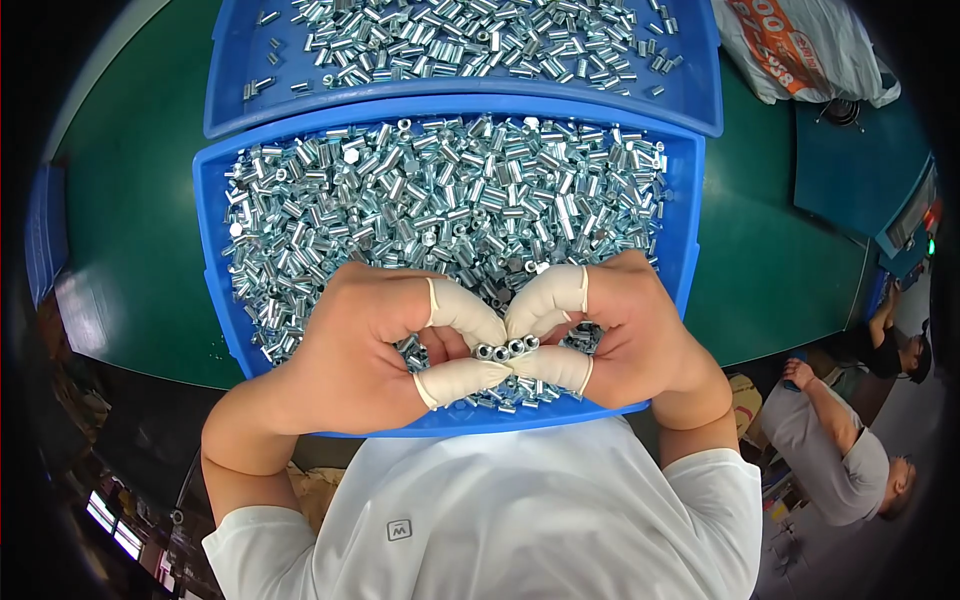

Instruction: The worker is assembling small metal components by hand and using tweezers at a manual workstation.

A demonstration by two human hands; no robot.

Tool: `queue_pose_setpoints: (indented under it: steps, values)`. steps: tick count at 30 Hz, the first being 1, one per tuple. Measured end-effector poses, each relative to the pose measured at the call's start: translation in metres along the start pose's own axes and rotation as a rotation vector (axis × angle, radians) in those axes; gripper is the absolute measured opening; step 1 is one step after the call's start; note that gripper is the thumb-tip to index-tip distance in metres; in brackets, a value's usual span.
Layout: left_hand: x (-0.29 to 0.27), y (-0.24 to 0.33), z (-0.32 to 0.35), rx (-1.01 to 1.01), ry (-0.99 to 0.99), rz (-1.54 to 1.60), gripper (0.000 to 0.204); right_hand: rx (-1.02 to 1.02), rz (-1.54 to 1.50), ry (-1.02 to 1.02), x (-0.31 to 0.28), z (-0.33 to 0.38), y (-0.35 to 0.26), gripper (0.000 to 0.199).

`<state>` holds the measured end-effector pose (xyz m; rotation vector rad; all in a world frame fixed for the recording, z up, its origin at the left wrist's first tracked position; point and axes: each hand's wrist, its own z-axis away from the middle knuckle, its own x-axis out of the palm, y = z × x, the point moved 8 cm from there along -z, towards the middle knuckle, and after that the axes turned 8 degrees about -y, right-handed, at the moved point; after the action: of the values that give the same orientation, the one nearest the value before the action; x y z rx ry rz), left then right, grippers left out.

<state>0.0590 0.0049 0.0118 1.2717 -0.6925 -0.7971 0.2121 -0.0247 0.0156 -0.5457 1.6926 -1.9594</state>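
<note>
Over the near part of a blue tray [440,428], my left hand [360,345] and my right hand [640,340] meet fingertip to fingertip. Between the thumbs and forefingers they pinch a short row of small shiny metal standoffs [508,350], side by side with their round, holed ends showing. Both hands are closed on this row; which hand bears which piece I cannot tell. Cream-coloured finger cots [460,382] cover the thumbs and forefingers. Loose standoffs [450,205] of the same kind, some with hexagonal heads, fill the tray beneath in a jumbled heap.
A second blue tray [228,85] with more standoffs adjoins the first on its far side. Both rest on a green tabletop [130,260]. A printed plastic bag [800,50] lies at the far right, near a dark teal machine [850,160]. Two people are at the right.
</note>
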Motion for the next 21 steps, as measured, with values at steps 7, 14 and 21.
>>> queue_pose_setpoints:
  steps: [7,14,21]
  values:
    - [0.0007,-0.0005,-0.0004,0.022,-0.007,0.01,0.025,0.02,-0.013,-0.001,-0.0006,-0.0004,0.0001,0.019]
    - [0.0005,-0.0038,-0.0006,-0.036,0.007,0.055,0.018,0.018,-0.001,-0.001,-0.0013,-0.0004,-0.0006,0.02]
    - [-0.0001,-0.004,-0.0013,-0.026,0.007,0.046,0.019,0.019,-0.018,0.012,-0.0013,0.0001,0.0005,0.021]
